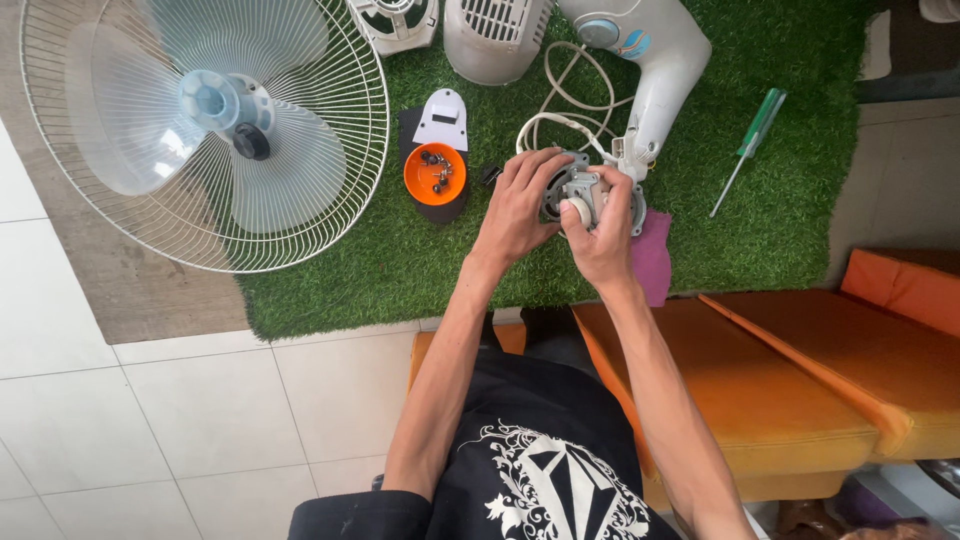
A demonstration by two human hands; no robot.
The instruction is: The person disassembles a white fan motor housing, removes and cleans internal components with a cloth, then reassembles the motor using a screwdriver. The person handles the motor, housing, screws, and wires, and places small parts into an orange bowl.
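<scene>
A grey metal fan motor (583, 190) sits over the green artificial turf mat (760, 200), held between both hands. My left hand (518, 208) grips its left side with fingers spread over the casing. My right hand (598, 240) clasps it from below and the right, thumb on a small pale round part at its front. A white cord (560, 95) runs from the motor to the white fan body (650, 60) lying just behind. A pink cloth (652, 262) lies under my right hand.
A fan guard with pale blades (205, 125) lies at left. An orange cup with small screws (435, 172) and a white plastic cover (442, 118) sit left of the motor. A green-handled screwdriver (750, 145) lies at right. Orange cushions (800, 380) are at lower right.
</scene>
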